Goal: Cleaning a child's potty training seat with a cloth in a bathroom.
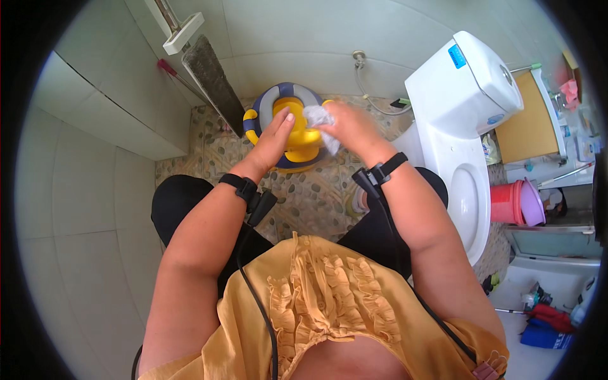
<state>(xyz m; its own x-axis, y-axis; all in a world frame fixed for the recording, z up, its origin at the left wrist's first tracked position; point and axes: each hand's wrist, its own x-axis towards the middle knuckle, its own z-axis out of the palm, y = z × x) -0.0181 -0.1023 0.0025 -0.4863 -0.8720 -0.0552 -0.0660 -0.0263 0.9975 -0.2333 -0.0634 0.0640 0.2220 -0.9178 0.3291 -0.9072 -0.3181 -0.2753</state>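
A child's potty seat (266, 111) in yellow, grey and dark blue stands on the pebble-patterned tile floor between my knees. Pinched in my right hand (354, 126) is a crumpled pale grey cloth (319, 114), held over the potty's right side; motion blurs this hand. My left hand (271, 140) is over the potty's left side, its thumb pointing away from me. Its other fingers are largely hidden, and whether it touches the potty is unclear. A yellow armrest (250, 115) shows to the left of that hand.
To the right stands a white toilet (468, 199) with its tank (456, 85). A flat mop (213, 85) leans at the back left wall, near a red-handled stick (167, 67). A water hose (368, 95) runs along the back wall. Red buckets (507, 203) stand beyond the toilet.
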